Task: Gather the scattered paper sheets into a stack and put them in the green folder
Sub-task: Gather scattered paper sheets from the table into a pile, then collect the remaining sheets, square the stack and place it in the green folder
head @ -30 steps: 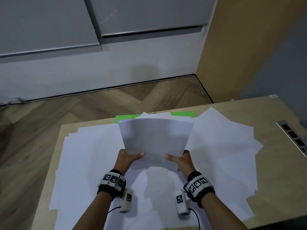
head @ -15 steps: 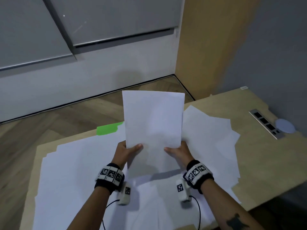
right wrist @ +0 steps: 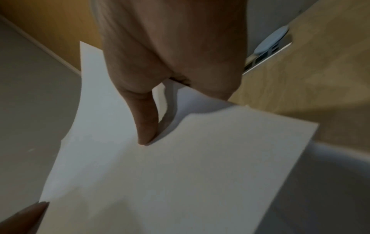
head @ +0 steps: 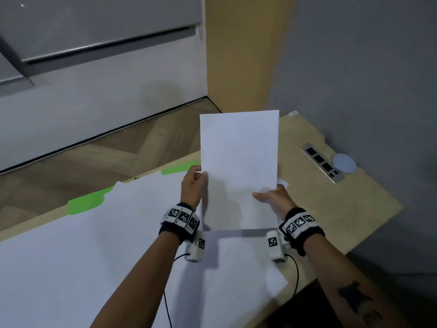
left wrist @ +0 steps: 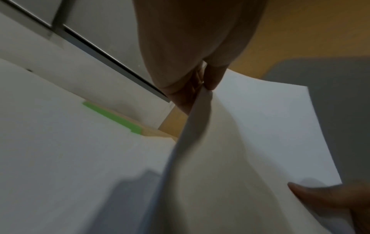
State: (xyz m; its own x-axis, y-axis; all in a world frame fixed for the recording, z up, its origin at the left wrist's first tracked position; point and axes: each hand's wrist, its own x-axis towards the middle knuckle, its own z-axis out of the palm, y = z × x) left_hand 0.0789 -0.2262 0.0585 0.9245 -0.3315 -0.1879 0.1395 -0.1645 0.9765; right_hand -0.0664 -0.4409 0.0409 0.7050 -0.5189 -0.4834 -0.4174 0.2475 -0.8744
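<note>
Both hands hold a squared stack of white paper sheets (head: 238, 157) upright over the desk. My left hand (head: 195, 183) pinches its left edge, thumb in front and fingers behind, as the left wrist view shows at the stack (left wrist: 250, 142). My right hand (head: 272, 197) grips the right edge with its thumb lying across the front of the stack (right wrist: 180, 166). Many loose white sheets (head: 94, 245) cover the desk to the left and below. The green folder (head: 87, 202) lies under them at the far edge; only strips of it show, also in the left wrist view (left wrist: 114, 118).
The wooden desk (head: 331, 204) is bare at the right, with a metal socket strip (head: 321, 162) and a round pale disc (head: 344, 163) near the right edge. A wooden panel (head: 236, 55) and grey wall stand behind. The desk's front right corner drops off near my right forearm.
The stack has been raised from a tilted, uneven bundle to an upright, squared one and carried to the right. My left hand slid up its left edge. The head view turned right.
</note>
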